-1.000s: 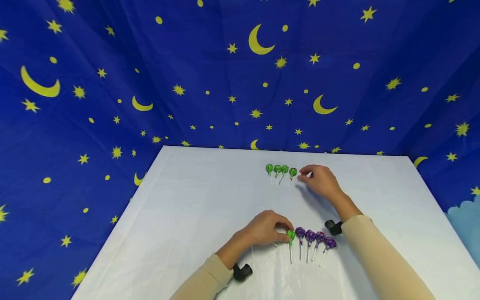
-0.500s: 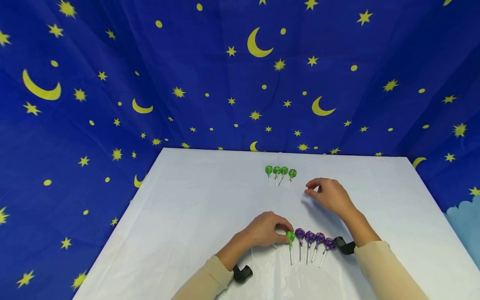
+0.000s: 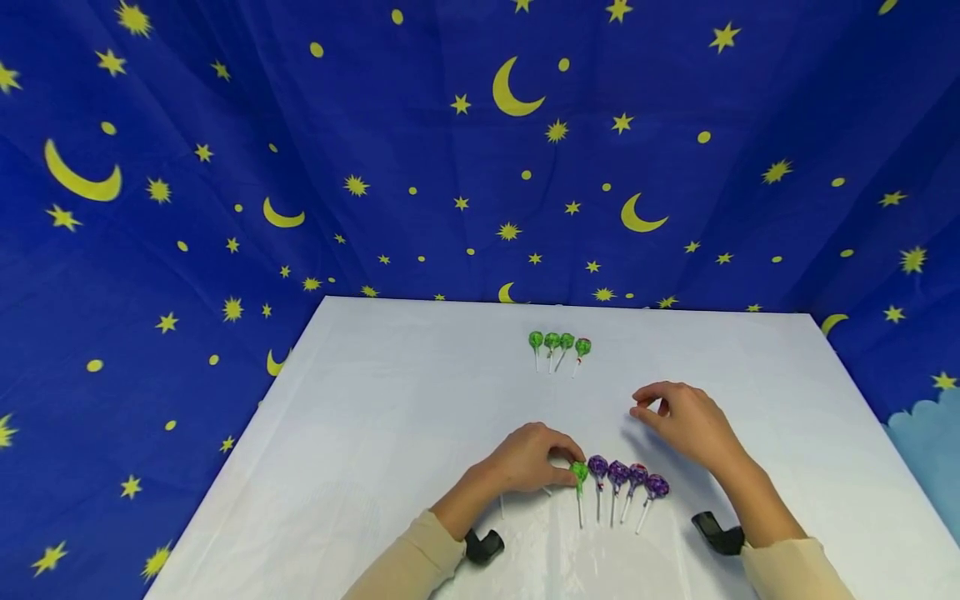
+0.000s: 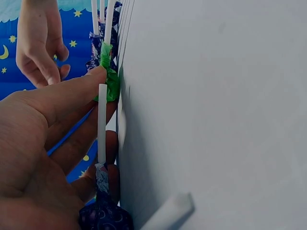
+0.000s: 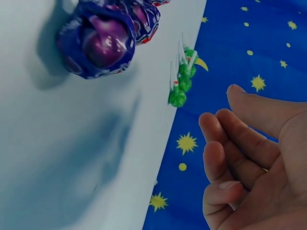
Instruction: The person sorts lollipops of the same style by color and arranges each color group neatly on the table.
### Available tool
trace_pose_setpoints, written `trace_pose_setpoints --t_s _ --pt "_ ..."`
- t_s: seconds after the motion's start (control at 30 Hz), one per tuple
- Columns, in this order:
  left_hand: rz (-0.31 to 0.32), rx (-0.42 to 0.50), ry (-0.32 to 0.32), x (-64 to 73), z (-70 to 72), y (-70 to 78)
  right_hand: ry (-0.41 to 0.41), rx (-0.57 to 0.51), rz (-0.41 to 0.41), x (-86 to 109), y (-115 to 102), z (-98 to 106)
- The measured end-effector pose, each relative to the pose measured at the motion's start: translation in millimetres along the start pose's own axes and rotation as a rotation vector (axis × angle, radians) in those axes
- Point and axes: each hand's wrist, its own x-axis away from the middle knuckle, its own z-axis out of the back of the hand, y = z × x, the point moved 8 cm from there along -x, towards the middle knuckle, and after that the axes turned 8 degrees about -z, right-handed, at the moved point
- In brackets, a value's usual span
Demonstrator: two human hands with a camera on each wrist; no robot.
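Observation:
In the head view my left hand point(image 3: 528, 458) pinches a green-wrapped lollipop point(image 3: 580, 472) by its head between thumb and fingers, its white stick toward me. Right beside it, several purple lollipops point(image 3: 618, 472) lie in a row. The left wrist view shows another purple lollipop point(image 4: 105, 215) below the palm, largely hidden by the hand in the head view. My right hand point(image 3: 693, 423) hovers over the table right of the rows, fingers loosely bent and holding nothing. In the right wrist view its fingers point(image 5: 216, 158) are apart from the thumb.
Several green lollipops point(image 3: 552, 341) lie in a row near the back of the white table point(image 3: 390, 375). A blue curtain point(image 3: 420, 150) with yellow moons and stars hangs behind and at the sides. Another white stick point(image 4: 168, 213) shows blurred in the left wrist view.
My right hand has drawn back from the far green row, toward me and to the right. The left hand keeps its pinch on the green lollipop in the same place.

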Motion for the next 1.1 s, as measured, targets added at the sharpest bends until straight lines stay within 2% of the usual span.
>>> trace_pose_setpoints --t_s 0.47,0.63,1.1 --pt "0.015 0.01 -0.007 2.0 -0.2 0.0 -0.053 -0.01 -0.04 36.7 5 -4" --pt "0.013 0.01 -0.004 1.9 -0.3 0.3 -0.044 -0.001 -0.049 45.9 3 -4" --pt "0.014 0.034 -0.004 1.1 -0.5 -1.1 -0.084 0.022 -0.092 70.5 12 -11"
